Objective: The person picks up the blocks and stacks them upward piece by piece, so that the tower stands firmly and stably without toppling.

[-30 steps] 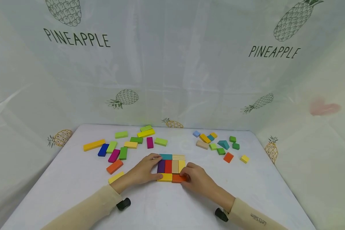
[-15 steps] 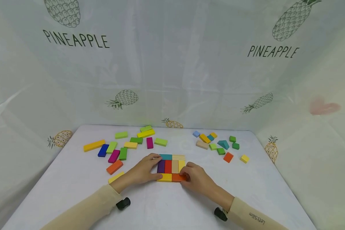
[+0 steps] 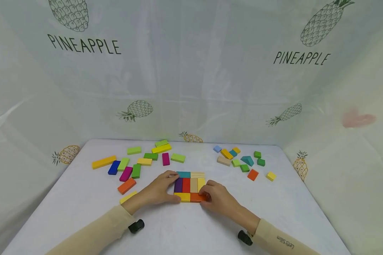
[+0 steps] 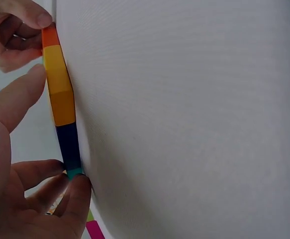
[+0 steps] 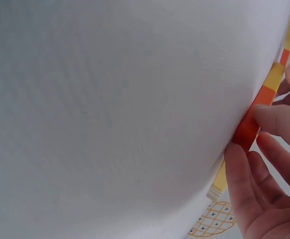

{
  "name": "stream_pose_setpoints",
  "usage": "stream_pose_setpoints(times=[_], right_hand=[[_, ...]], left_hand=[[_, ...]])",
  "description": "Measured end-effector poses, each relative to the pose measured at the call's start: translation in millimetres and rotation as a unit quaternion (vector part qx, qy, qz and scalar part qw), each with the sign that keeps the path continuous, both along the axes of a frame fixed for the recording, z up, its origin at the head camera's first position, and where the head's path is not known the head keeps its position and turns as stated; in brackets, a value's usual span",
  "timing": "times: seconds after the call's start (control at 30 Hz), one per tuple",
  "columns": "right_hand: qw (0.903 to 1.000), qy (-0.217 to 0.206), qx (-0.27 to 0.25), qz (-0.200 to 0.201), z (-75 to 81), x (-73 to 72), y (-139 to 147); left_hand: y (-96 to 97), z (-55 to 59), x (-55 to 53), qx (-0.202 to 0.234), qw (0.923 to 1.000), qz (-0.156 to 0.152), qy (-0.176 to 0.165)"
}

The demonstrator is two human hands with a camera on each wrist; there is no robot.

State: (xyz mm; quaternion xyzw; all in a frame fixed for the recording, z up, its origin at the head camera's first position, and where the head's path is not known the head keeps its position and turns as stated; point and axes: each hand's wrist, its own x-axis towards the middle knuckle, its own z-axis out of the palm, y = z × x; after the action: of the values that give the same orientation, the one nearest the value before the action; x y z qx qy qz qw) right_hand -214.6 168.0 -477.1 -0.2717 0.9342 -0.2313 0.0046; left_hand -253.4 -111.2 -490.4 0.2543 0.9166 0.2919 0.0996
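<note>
Wooden blocks lie flat side by side in a rectangle mid-table. Its back row is a teal block (image 3: 183,174) and light wood strips (image 3: 198,175). Purple (image 3: 178,185), red (image 3: 186,185), beige (image 3: 193,185) and pale yellow (image 3: 201,182) blocks form the middle row. In front lie a yellow block (image 3: 183,198) and an orange block (image 3: 194,198). My left hand (image 3: 159,190) spans the left side, fingertips touching the teal corner, thumb by the yellow block. My right hand (image 3: 221,199) pinches the orange block at its right end; the right wrist view shows thumb and finger on it.
Loose blocks lie behind and left, among them a long yellow-orange one (image 3: 104,162) and an orange one (image 3: 126,186). Another scatter at the back right includes a teal triangle (image 3: 247,160) and a red-orange block (image 3: 253,174). A pineapple-print curtain (image 3: 191,71) surrounds the table.
My left thumb has shifted slightly toward the front edge of the yellow block. The right hand and the block rectangle look almost still.
</note>
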Motion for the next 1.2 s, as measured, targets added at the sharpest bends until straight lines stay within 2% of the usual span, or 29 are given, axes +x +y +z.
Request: stream_pose_setpoints(times=[0.17, 0.43, 0.53, 0.7, 0.87, 1.03, 1.2], right_hand=[[0.9998, -0.012, -0.014, 0.003, 7.0, -2.1, 8], [0.9986, 0.016, -0.014, -0.048, 22.9, -17.2, 30], [0.997, 0.038, -0.01, -0.066, 21.2, -31.0, 43], [0.9925, 0.065, -0.007, -0.103, 14.3, -64.9, 68], [0.9923, 0.057, 0.006, -0.11, 13.1, -94.0, 84], [0.9925, 0.063, 0.005, -0.105, 7.5, -112.8, 93], [0.9924, 0.067, 0.008, -0.102, 0.5, -122.7, 97]], left_hand=[[0.9, 1.0, 1.4, -0.004, 1.0, 0.003, -0.005], [0.3, 1.9, 2.6, -0.001, 1.0, 0.002, 0.005], [0.0, 2.0, 2.8, -0.004, 1.0, 0.003, 0.003], [-0.7, 1.9, 3.5, -0.008, 1.0, 0.005, 0.001], [-1.3, 0.4, 3.7, -0.008, 1.0, 0.005, 0.001], [-1.5, 0.4, 3.1, -0.006, 1.0, 0.004, 0.0], [-1.6, -1.1, 2.4, -0.009, 1.0, 0.002, 0.002]])
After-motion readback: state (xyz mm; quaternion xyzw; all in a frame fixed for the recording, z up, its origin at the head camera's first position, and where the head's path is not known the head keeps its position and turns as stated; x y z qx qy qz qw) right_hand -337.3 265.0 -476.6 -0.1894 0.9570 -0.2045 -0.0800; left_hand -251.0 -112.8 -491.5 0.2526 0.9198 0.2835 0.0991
